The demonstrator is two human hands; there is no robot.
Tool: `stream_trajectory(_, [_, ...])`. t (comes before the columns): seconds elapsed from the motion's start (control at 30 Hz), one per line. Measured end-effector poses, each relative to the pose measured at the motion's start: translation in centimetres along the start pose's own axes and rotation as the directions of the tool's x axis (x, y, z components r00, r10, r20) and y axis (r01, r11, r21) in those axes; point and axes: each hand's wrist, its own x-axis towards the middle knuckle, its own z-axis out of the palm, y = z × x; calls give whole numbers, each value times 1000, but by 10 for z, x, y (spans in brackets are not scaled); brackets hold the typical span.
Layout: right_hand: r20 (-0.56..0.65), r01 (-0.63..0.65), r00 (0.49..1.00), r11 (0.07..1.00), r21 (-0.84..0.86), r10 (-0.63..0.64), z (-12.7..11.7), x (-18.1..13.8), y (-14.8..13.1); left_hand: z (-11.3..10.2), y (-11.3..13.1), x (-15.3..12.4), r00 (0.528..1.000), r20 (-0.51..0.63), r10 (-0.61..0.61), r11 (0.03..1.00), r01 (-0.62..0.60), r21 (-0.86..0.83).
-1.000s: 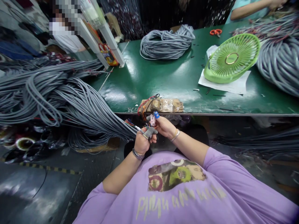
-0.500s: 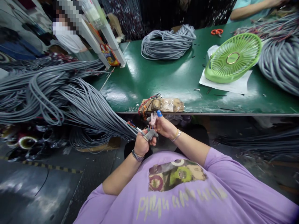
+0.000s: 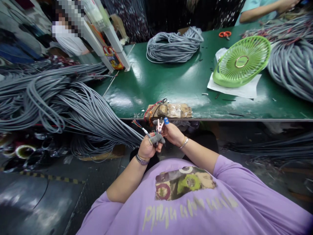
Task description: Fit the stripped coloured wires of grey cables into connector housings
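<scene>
- A thick bundle of grey cables (image 3: 61,107) sags from the left side of the green worktop (image 3: 171,85), and its strands run down to the person's hands.
- The left hand (image 3: 146,148) is below the worktop's near edge. Its fingers are closed around the cable end (image 3: 149,137), and one finger wears a grey sleeve.
- Thin coloured wires (image 3: 137,124) fan out of that cable end, just above the left hand.
- The right hand (image 3: 173,133) touches the left hand. Its fingers are pinched on a small pink piece (image 3: 159,125) that stands upright among the wires, and one fingertip wears a blue cap.
- A wooden block (image 3: 171,111) with red wires on it lies on the worktop's edge, just above both hands.
- A grey cable coil (image 3: 174,47) lies further back.
- A green fan (image 3: 241,62) lies tilted on white paper (image 3: 244,89), with orange scissors (image 3: 225,33) behind it.
- Another cable heap (image 3: 293,67) fills the right end, near a co-worker's arm (image 3: 259,13).
</scene>
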Motion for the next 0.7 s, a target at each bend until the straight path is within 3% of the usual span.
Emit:
stream_trajectory(0.17, [12, -159, 987, 979, 128, 158, 5, 4, -5, -3, -6, 3, 1000, 9, 5, 1000, -5, -15])
stream_trajectory(0.47, [-73, -97, 991, 975, 201, 113, 3, 13, 3, -6, -9, 3, 1000, -1, -20, 1000, 20, 22])
stream_trajectory(0.7, [-80, -124, 986, 969, 214, 144, 5, 11, 2, -3, -7, 2, 999, -17, -30, 999, 31, 39])
